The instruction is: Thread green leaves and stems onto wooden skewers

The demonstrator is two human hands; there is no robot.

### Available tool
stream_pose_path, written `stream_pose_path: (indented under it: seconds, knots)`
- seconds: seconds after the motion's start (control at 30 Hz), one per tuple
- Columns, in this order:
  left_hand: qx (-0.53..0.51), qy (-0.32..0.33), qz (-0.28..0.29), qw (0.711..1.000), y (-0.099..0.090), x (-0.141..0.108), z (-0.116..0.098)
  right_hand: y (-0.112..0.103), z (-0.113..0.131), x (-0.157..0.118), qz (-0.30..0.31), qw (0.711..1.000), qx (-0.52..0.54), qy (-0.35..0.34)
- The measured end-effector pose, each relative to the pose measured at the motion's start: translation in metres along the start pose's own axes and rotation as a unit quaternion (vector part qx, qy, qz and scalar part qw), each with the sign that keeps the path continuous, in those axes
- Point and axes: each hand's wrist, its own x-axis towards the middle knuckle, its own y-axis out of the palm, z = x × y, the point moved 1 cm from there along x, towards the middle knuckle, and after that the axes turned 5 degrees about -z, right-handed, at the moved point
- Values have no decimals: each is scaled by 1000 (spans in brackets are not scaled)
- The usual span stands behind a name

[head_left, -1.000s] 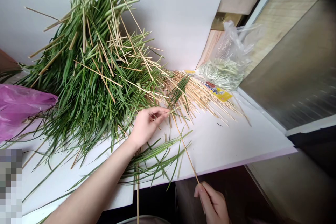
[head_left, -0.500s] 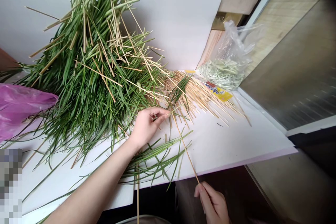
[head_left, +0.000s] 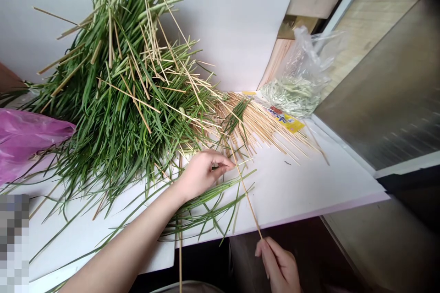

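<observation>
A large heap of long green grass blades [head_left: 113, 110] lies on a white board [head_left: 302, 187], with many thin wooden skewers poking through it. My left hand [head_left: 202, 175] pinches a few blades at the heap's lower right edge. My right hand [head_left: 278, 265], below the board's front edge, holds the lower end of a long wooden skewer [head_left: 244, 190]. That skewer rises across the board towards my left hand. A fan of bare skewers [head_left: 261, 123] with a tuft of green blades on it lies to the right of the heap.
A clear plastic bag of pale green stalks [head_left: 295, 91] stands at the back right beside a yellow printed packet [head_left: 285, 121]. A pink plastic bag [head_left: 27, 142] lies at the left. A glass-fronted panel [head_left: 378, 82] runs along the right side.
My left hand has moved down and to the right, drawing the blades out from the heap. My right hand and its skewer have barely moved.
</observation>
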Motion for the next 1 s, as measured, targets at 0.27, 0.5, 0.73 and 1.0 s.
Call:
stream_pose_path:
  seconds: [0.27, 0.5, 0.73, 1.0]
  knots:
    - [-39, 10, 64, 997, -5, 2, 2, -1, 1, 1, 2, 1000, -12, -12]
    - [-75, -36, 67, 994, -9, 2, -2, -1, 4, 1, -2, 1000, -10, -19]
    - [-69, -84, -47, 993, -14, 5, 4, -1, 4, 1, -4, 1000, -14, -26]
    - [-105, -119, -119, 980, -16, 5, 9, 0, 5, 2, -8, 1000, -3, -15]
